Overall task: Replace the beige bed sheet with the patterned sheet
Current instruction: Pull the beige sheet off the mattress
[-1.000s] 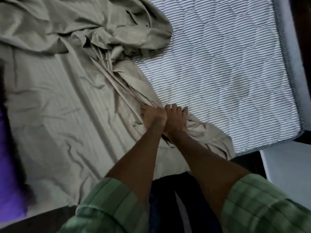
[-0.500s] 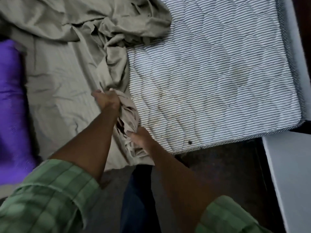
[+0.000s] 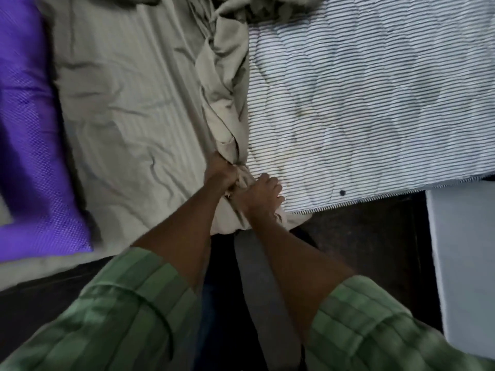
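One mattress (image 3: 375, 103), striped and quilted, lies bare on its right half. One beige bed sheet (image 3: 128, 103) covers the half left of that bare stretch, its gathered edge running as a long rope from the far end of the mattress down to the near edge. One purple cushion (image 3: 29, 129) sits at the sheet's far left. Two hands meet at the rope's near end: the left hand (image 3: 221, 176) clenched round the bunched cloth, the right hand (image 3: 263, 192) just right of it, fingers curled into the same bunch. No patterned sheet shows.
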A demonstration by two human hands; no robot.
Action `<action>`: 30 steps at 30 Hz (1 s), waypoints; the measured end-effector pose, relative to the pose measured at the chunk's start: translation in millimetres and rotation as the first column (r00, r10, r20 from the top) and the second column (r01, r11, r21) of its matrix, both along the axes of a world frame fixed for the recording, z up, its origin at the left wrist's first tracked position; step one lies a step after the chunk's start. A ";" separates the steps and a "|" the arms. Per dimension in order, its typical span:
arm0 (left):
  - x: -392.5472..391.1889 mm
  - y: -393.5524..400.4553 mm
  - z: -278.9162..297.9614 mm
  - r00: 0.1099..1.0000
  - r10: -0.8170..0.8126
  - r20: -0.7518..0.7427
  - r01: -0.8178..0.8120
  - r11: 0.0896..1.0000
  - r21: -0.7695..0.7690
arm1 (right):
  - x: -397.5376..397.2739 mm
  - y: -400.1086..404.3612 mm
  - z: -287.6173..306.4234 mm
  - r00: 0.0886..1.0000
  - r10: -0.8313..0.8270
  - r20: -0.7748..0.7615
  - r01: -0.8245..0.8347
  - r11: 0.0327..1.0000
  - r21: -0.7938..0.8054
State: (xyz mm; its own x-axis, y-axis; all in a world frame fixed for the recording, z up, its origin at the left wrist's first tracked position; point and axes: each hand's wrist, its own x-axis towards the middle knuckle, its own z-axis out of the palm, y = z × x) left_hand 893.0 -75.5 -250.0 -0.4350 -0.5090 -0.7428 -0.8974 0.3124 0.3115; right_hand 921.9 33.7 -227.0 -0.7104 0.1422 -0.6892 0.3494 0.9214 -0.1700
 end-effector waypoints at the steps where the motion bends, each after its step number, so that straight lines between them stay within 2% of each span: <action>1: 9.5 -12.2 0.0 0.999 -0.033 0.009 0.033 0.999 -0.012 | 9.2 -8.2 -0.8 0.995 -0.021 0.094 0.024 0.999 -0.029; 2: 19.2 -24.5 -0.7 0.998 -0.065 0.018 0.066 0.997 -0.040 | 18.6 -20.6 -4.5 0.977 -0.022 0.212 0.037 0.997 -0.071; 4: 37.3 -53.9 1.6 0.995 -0.096 0.025 0.099 0.982 -0.159 | 35.0 -57.6 -6.3 0.921 0.086 0.379 -0.002 0.976 -0.216; 6: 52.4 -94.5 8.2 0.998 -0.064 -0.012 0.057 0.945 -0.322 | 46.1 -107.5 1.7 0.904 0.157 0.397 0.003 0.928 -0.374; 7: 59.6 -120.5 13.1 0.999 -0.020 -0.038 0.004 0.924 -0.381 | 51.7 -134.4 8.2 0.908 0.146 0.393 0.047 0.896 -0.442; 9: 73.1 -175.1 22.1 0.993 0.066 -0.098 -0.103 0.883 -0.458 | 59.4 -180.1 17.6 0.870 0.003 0.494 0.296 0.797 -0.526; 12: 89.5 -224.0 28.9 0.990 0.027 -0.141 -0.099 0.839 -0.535 | 65.3 -209.5 9.5 0.817 -0.016 0.577 0.393 0.747 -0.536; 14: 102.4 -223.9 24.3 0.996 -0.059 -0.070 0.011 0.831 -0.556 | 62.8 -209.1 9.2 0.841 -0.090 0.533 0.400 0.767 -0.502; 16: 115.7 -206.5 17.6 0.985 -0.173 -0.003 0.142 0.817 -0.559 | 54.8 -199.0 -0.5 0.909 -0.232 0.345 0.377 0.812 -0.445; 18: 121.0 -183.2 14.5 0.939 -0.345 0.001 0.288 0.781 -0.554 | 39.3 -189.0 -9.9 0.892 -0.414 0.179 0.451 0.810 -0.374; 20: 112.2 -163.5 11.1 0.883 -0.466 -0.048 0.355 0.732 -0.581 | 16.3 -185.6 -24.1 0.857 -0.496 0.136 0.508 0.776 -0.373; 25: 49.8 -151.5 15.6 0.893 -0.436 -0.111 0.268 0.715 -0.645 | -58.6 -191.9 -35.9 0.892 -0.452 0.012 0.410 0.797 -0.443; 30: -30.4 -163.4 29.3 0.885 -0.444 -0.139 0.224 0.668 -0.710 | -132.5 -201.5 -41.5 0.905 -0.425 0.001 0.379 0.805 -0.457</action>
State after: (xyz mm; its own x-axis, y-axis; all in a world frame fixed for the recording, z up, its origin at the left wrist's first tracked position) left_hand 862.6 -238.9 -220.7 -0.8020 -0.5902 -0.0918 -0.5973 0.7933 0.1180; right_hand 789.5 -167.8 -268.6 -0.7227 0.1314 -0.6786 0.6321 0.5228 -0.5720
